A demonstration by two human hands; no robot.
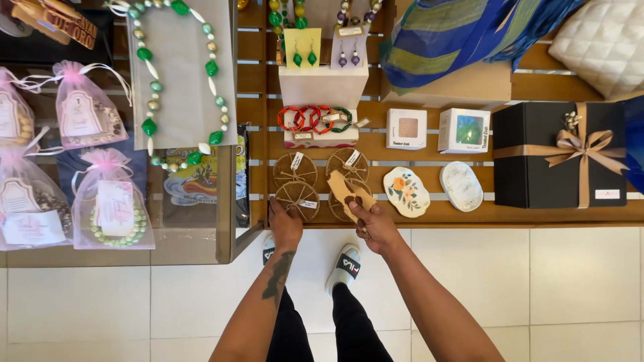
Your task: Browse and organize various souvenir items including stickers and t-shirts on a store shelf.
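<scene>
Our left hand (pixel 286 224) pinches a round woven coaster (pixel 298 199); our right hand (pixel 374 224) grips a tan wooden cutout (pixel 347 191) above the slatted shelf (pixel 429 213).

The wooden piece (pixel 349 194) covers much of the lowest right coaster (pixel 335 206) — its tag unseen; pouches (pixel 13 114) at left are cropped, and the labels seem too small to read.

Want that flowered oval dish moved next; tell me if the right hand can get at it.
Probably yes: the flowered oval dish lies uncovered just beside the right hand, with nothing between. But that hand already grips a wooden piece, so it isn't free.
</scene>
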